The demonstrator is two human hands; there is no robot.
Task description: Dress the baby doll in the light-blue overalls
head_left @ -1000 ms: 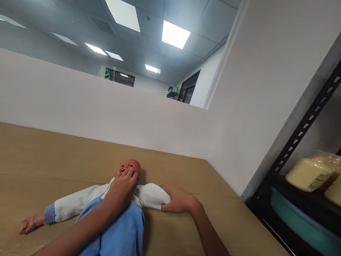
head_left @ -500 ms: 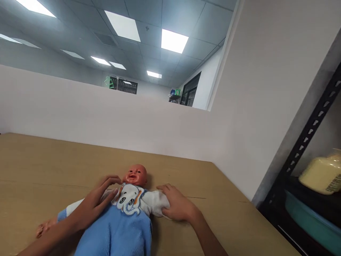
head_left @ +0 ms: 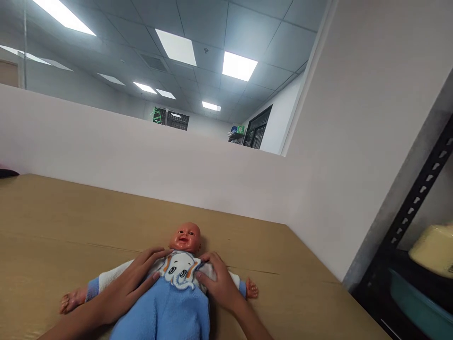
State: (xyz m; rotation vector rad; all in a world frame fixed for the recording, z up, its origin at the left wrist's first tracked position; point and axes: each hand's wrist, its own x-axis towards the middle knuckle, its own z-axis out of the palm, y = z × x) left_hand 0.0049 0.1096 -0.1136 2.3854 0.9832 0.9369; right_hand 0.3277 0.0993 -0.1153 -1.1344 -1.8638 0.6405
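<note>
No real grip on either side: the left hand lies flat, fingers spread, on the doll's shoulder and chest; the right hand lies flat the same way on the other shoulder, fingertips touching the elephant patch. Both palms press down, nothing pinched or clamped.

Largest first. Tan worktop fills the lower half, a seam line running across it. White partition wall stands behind it. Black metal shelf rack at right is cut off by the frame edge; on it a pale yellow container and a teal tub, both only partly in view. A dark object at the far left edge is too cut off to identify.

The doll lies on its back on the worktop, near the lower middle, head toward the wall. Bald head, open smiling mouth. White fleece sleeves with blue cuffs, blue body. Arms out sideways; both small hands show bare past the cuffs. Its legs run out of the bottom of the frame, hidden. Both forearms of the person are cut off too.
</note>
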